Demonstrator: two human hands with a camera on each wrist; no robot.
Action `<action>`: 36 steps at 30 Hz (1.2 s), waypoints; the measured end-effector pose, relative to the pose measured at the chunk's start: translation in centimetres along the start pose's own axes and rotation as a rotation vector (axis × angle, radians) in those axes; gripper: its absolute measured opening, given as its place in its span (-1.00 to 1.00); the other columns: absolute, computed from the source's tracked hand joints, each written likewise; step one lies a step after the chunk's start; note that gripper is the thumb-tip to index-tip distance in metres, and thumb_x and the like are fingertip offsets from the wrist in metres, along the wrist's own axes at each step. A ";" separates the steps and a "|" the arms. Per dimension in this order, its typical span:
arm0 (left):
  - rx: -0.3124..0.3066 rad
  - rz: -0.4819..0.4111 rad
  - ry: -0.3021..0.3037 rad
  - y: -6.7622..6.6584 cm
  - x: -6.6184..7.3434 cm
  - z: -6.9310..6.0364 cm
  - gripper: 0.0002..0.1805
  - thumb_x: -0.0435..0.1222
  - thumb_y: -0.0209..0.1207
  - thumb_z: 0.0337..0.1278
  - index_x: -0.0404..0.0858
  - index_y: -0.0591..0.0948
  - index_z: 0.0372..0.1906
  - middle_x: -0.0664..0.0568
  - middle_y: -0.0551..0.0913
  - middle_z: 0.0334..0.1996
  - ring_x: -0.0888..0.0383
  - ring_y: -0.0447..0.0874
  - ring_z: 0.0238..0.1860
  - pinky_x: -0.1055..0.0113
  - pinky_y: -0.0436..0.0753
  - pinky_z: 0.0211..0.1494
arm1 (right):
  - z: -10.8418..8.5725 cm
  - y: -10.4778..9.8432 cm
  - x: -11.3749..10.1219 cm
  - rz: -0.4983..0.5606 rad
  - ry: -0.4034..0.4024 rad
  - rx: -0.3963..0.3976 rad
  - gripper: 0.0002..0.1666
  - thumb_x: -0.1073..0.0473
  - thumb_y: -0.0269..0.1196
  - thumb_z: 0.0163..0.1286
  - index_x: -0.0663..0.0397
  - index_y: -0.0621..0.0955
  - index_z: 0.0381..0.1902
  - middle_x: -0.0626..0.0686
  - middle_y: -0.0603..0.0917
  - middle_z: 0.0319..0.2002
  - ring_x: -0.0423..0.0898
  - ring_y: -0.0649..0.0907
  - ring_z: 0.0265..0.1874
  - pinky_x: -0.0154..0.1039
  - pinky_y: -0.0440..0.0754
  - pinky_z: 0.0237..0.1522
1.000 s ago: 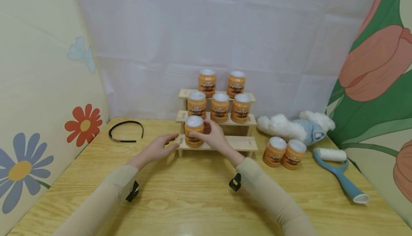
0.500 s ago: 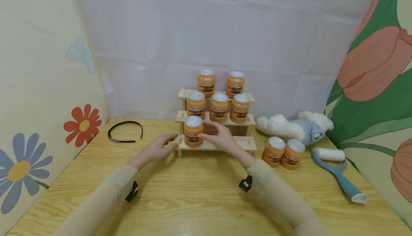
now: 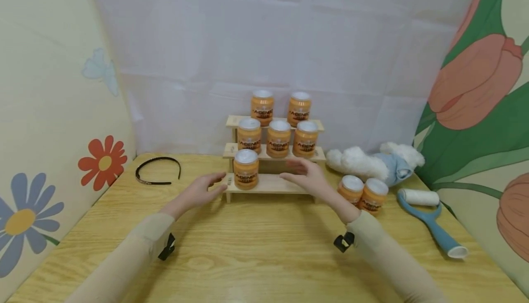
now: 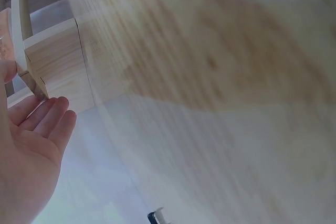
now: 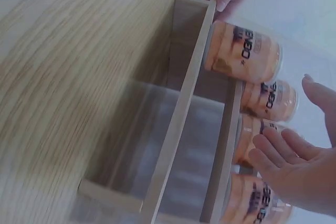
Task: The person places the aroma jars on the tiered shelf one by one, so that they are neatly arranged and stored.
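A stepped wooden display rack [image 3: 272, 183] stands on the table with orange, white-lidded jars on its three levels. One jar [image 3: 246, 170] sits at the left end of the bottom step, upright and apart from both hands. My left hand [image 3: 200, 190] holds the left end of that step between thumb and fingers; in the left wrist view the fingers [image 4: 50, 116] lie at the board's corner. My right hand [image 3: 310, 179] hovers over the right part of the bottom step, holding nothing, its fingers loosely extended. In the right wrist view, its fingers [image 5: 278, 148] hide part of a jar behind.
Two more jars [image 3: 372, 195] stand on the table right of the rack, partly behind my right forearm. Beyond them lie a white plush toy [image 3: 363, 163] and a blue-handled lint roller [image 3: 434, 225]. A black headband [image 3: 159, 158] lies at the left.
My right hand has let go of the jar on the bottom step and moved right, away from it. The jar stays on the step. My left hand keeps its place at the rack's end.
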State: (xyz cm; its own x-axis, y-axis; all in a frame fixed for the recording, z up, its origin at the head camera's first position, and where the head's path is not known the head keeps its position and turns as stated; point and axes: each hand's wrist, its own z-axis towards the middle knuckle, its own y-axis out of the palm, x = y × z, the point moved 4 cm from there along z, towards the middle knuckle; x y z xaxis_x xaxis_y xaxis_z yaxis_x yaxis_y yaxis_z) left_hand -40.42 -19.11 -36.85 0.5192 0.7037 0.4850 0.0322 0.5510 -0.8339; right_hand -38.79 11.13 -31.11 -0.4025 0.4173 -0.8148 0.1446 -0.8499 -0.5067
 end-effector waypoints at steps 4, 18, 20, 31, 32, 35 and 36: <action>-0.012 -0.014 -0.024 0.1 -0.1 -0.1 -0.36 -0.09 -0.01 0.37 -0.47 0.27 0.33 -0.34 0.35 0.27 -0.26 0.40 0.22 -0.10 0.45 0.24 | -0.9 -1.8 0.7 -0.002 -0.010 -0.007 -0.30 -0.06 0.34 0.20 0.10 0.45 0.24 0.16 0.52 0.20 0.11 0.50 0.20 0.02 0.46 0.23; -0.019 -0.024 -0.054 0.0 0.2 -0.1 -0.38 -0.11 -0.01 0.37 -0.45 0.25 0.34 -0.32 0.34 0.29 -0.25 0.37 0.25 -0.12 0.38 0.29 | -3.5 -7.7 3.4 -0.061 0.058 0.025 -0.20 -0.10 0.29 0.24 0.16 0.34 0.32 0.21 0.43 0.27 0.18 0.39 0.27 0.09 0.38 0.28; -0.019 -0.025 -0.054 0.0 0.2 -0.1 -0.38 -0.12 -0.01 0.37 -0.45 0.25 0.34 -0.32 0.34 0.29 -0.25 0.36 0.26 -0.12 0.37 0.30 | -4.0 -8.4 3.8 -0.072 0.064 0.024 -0.21 -0.08 0.28 0.26 0.17 0.33 0.33 0.23 0.41 0.28 0.19 0.37 0.29 0.11 0.37 0.28; -0.021 -0.029 -0.056 0.1 0.1 -0.1 -0.36 -0.09 -0.02 0.38 -0.45 0.25 0.35 -0.31 0.34 0.29 -0.25 0.35 0.26 -0.13 0.37 0.30 | -5.8 -11.0 5.1 -0.154 0.141 -0.027 -0.21 -0.02 0.22 0.33 0.28 0.25 0.36 0.33 0.30 0.33 0.28 0.29 0.31 0.17 0.33 0.28; -0.020 -0.025 -0.053 0.1 0.1 -0.1 -0.37 -0.09 -0.02 0.38 -0.45 0.25 0.34 -0.32 0.34 0.29 -0.25 0.35 0.26 -0.13 0.37 0.29 | -5.9 -11.1 5.2 -0.168 0.132 -0.033 -0.23 0.02 0.22 0.33 0.32 0.25 0.35 0.35 0.31 0.31 0.29 0.31 0.29 0.17 0.36 0.25; -0.017 -0.008 -0.044 0.1 0.1 0.0 -0.37 -0.09 -0.02 0.38 -0.47 0.26 0.33 -0.33 0.35 0.28 -0.26 0.37 0.24 -0.14 0.38 0.28 | -6.0 -11.3 5.6 -0.216 0.111 -0.048 -0.27 0.09 0.21 0.35 0.40 0.27 0.32 0.40 0.33 0.28 0.31 0.37 0.23 0.17 0.44 0.18; -0.017 -0.007 -0.048 0.1 0.1 0.0 -0.37 -0.09 -0.02 0.38 -0.46 0.27 0.33 -0.32 0.36 0.28 -0.26 0.37 0.24 -0.13 0.38 0.28 | -6.1 -11.3 5.8 -0.228 0.106 -0.048 -0.28 0.09 0.21 0.34 0.40 0.28 0.31 0.41 0.34 0.27 0.31 0.38 0.22 0.17 0.45 0.16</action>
State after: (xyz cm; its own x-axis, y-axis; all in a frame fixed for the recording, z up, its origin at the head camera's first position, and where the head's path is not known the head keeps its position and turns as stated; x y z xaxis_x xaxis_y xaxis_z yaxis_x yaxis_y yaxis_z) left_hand -40.37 -18.99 -36.87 0.4771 0.7210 0.5026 0.0501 0.5486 -0.8346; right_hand -37.26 25.11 -31.79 -0.3333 0.6296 -0.7018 0.1050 -0.7150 -0.6912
